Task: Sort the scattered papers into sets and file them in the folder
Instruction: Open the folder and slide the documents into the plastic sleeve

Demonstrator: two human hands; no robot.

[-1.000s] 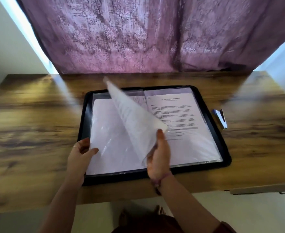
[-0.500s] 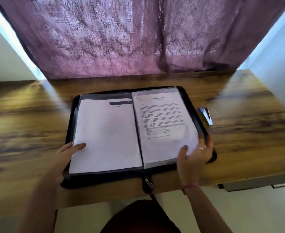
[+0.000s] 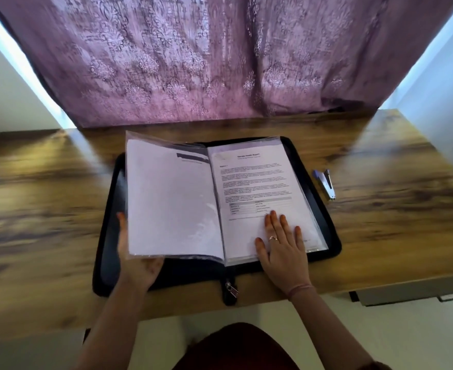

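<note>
A black zip folder [image 3: 324, 198] lies open on the wooden desk [image 3: 46, 209]. Its clear sleeves hold white papers. The left stack of sleeves [image 3: 172, 204] is lifted off the folder's left half, its back showing a mostly blank sheet. My left hand [image 3: 140, 263] holds this stack from underneath at its lower left corner, the fingers hidden behind it. The right page [image 3: 254, 182] is a printed report with a small table. My right hand [image 3: 281, 244] lies flat on its lower part, fingers straight and spread.
A small blue-and-silver stapler [image 3: 325, 184] lies on the desk right of the folder. A purple curtain [image 3: 193, 62] hangs behind the desk. The folder's zip pull [image 3: 230, 289] hangs over the near desk edge. A drawer handle [image 3: 452, 297] shows at lower right.
My left hand has slid under the left sleeves and raised them off the folder. My right hand has moved from the page's right edge onto the printed page, lying flat.
</note>
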